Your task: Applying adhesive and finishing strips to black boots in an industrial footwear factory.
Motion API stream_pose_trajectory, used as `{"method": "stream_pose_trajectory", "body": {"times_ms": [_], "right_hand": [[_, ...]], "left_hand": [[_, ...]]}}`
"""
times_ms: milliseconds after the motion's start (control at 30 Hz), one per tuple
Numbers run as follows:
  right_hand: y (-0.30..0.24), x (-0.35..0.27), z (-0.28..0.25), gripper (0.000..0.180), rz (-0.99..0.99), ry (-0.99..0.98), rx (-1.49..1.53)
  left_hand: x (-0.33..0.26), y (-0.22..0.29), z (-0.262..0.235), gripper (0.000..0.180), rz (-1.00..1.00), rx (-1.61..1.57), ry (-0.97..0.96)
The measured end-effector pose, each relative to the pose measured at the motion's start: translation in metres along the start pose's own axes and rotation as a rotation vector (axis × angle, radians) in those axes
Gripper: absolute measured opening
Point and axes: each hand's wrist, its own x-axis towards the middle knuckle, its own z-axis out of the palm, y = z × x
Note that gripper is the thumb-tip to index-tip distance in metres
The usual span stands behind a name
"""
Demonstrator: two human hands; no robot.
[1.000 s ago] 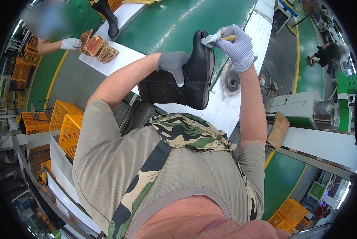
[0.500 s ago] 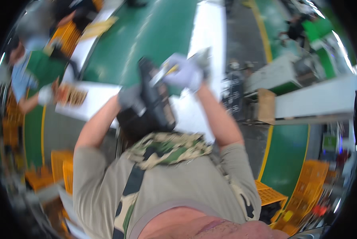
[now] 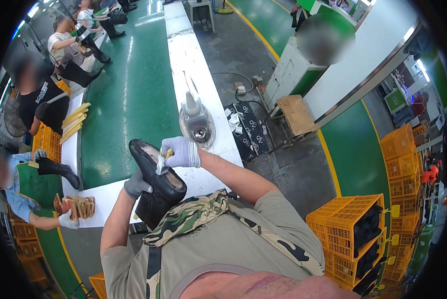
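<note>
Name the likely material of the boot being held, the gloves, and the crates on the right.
Boot: probably black leather or a synthetic, faintly glossy.
Left hand and right hand gloves: knitted fabric, ribbed look.
Crates: orange moulded plastic, open lattice walls.

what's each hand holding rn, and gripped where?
Left hand grips the black leather boot at its side, sole up. Right hand pinches a small yellow-handled tool against the sole.
</note>
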Motion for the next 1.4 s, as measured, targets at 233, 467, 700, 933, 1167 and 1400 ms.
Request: {"method": "stream_pose_trajectory", "body": {"times_ms": [233, 467, 700, 933, 1167, 1400], "right_hand": [[0.003, -0.028, -0.001, 0.019, -0.054, 0.099, 0.005], [0.034, -0.029, 0.014, 0.022, -0.004, 0.023, 0.15], [0.035, -0.048, 0.02, 0.02, 0.042, -0.038, 0.204], [0.034, -0.072, 0.018, 0.022, 0.018, -0.065, 0.284], [0.055, -0.078, 0.013, 0.019, 0.017, -0.008, 0.293], [0.049, -0.072, 0.016, 0.018, 0.039, -0.071, 0.247]], "left_hand": [[0.001, -0.038, -0.041, 0.109, -0.097, 0.061, 0.012], [-0.006, -0.06, -0.045, 0.077, -0.158, -0.177, 0.081], [-0.013, -0.061, -0.037, 0.089, -0.187, -0.189, 0.103], [-0.02, -0.067, -0.034, 0.085, -0.197, -0.168, 0.16], [-0.024, -0.068, -0.036, 0.084, -0.169, -0.144, 0.195], [-0.04, -0.082, -0.034, 0.075, -0.154, -0.191, 0.275]]}}
